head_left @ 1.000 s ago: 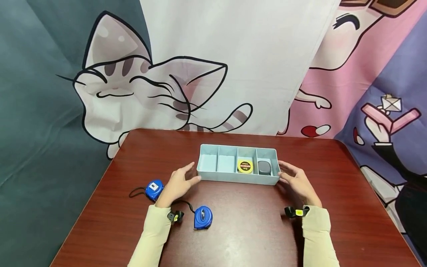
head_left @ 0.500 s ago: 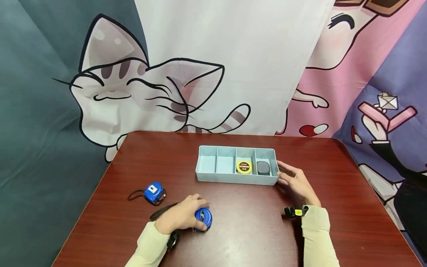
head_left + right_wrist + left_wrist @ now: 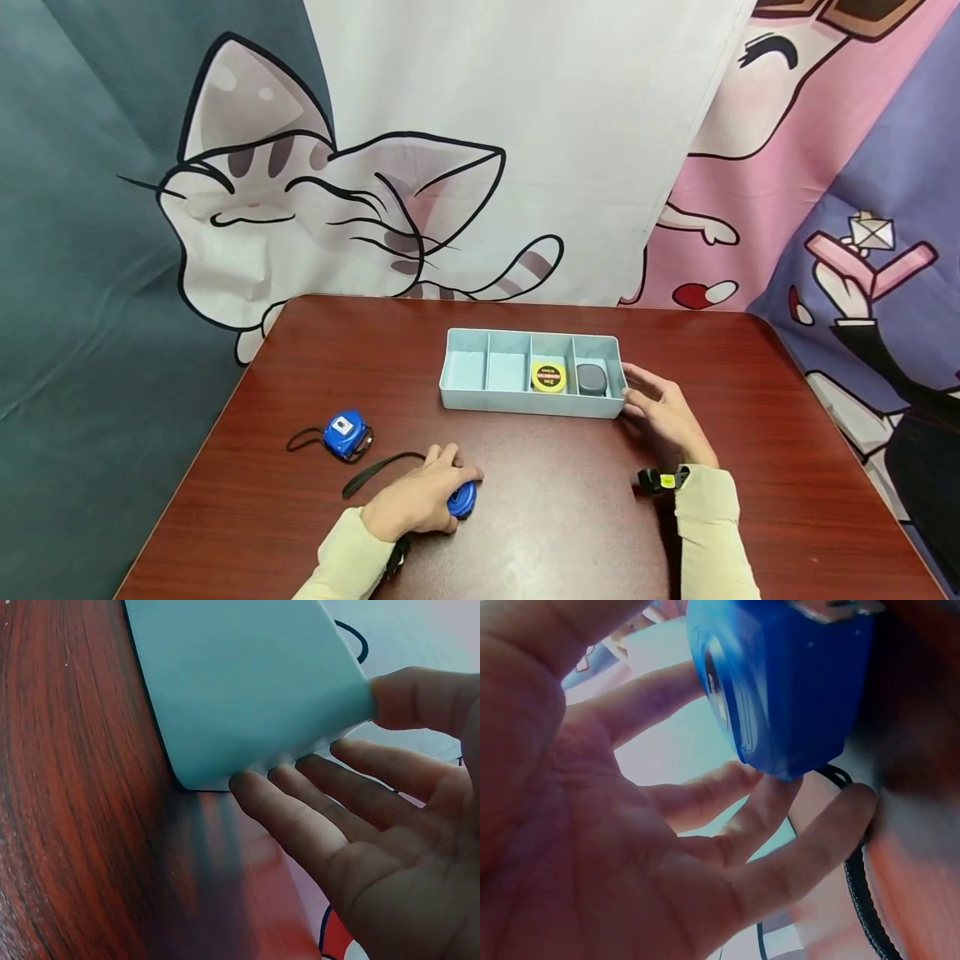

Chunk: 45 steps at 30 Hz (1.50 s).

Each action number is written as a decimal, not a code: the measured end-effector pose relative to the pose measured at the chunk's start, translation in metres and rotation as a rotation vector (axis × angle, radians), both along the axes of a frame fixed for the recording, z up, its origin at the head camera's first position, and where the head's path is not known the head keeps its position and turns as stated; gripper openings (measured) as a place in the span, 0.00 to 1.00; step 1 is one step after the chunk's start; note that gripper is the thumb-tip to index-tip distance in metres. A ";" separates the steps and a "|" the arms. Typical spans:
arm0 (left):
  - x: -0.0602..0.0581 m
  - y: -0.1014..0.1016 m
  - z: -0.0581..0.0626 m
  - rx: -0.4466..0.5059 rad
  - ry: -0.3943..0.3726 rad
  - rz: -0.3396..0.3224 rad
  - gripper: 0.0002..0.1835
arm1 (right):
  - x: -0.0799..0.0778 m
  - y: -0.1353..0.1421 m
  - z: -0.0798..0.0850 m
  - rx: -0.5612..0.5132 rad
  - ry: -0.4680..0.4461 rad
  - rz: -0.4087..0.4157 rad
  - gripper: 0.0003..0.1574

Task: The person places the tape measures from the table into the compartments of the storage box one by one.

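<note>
My left hand (image 3: pixel 420 500) grips a blue tape measure (image 3: pixel 462 500) on the table, its fingers around the case. In the left wrist view the blue case (image 3: pixel 810 690) is close up, with a black wrist strap (image 3: pixel 862 907) trailing below it. My right hand (image 3: pixel 667 412) touches the right end of a light blue divided tray (image 3: pixel 525 402); in the right wrist view its fingertips meet the end wall (image 3: pixel 247 690). Inside the tray, a yellow round tape measure (image 3: pixel 549 377) sits in the third compartment from the left and a grey rounded object (image 3: pixel 592 380) in the rightmost.
Another blue tape measure (image 3: pixel 347 433) with a thin black cord lies left of my left hand. The reddish-brown table (image 3: pixel 570 517) ends at the back against a printed cloth (image 3: pixel 592 150). A black object (image 3: pixel 926 467) stands beyond the right edge.
My left hand has left the tray's left end, come back toward me and taken hold of the nearer blue tape measure. The right hand stays at the tray's right end.
</note>
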<state>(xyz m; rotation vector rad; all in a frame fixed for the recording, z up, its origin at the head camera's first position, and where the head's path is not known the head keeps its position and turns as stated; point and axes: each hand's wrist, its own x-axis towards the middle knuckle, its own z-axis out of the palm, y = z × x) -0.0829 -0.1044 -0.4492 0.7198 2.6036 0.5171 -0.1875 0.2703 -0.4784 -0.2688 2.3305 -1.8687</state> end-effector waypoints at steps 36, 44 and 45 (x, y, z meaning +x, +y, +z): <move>0.003 0.002 -0.002 -0.030 0.137 -0.014 0.31 | -0.002 0.003 -0.009 -0.004 0.047 -0.015 0.32; 0.001 0.001 0.002 0.006 0.199 -0.036 0.32 | -0.002 0.002 -0.008 -0.029 0.068 -0.026 0.31; 0.000 0.001 0.003 0.008 0.201 -0.037 0.32 | -0.002 0.002 -0.008 -0.030 0.068 -0.027 0.31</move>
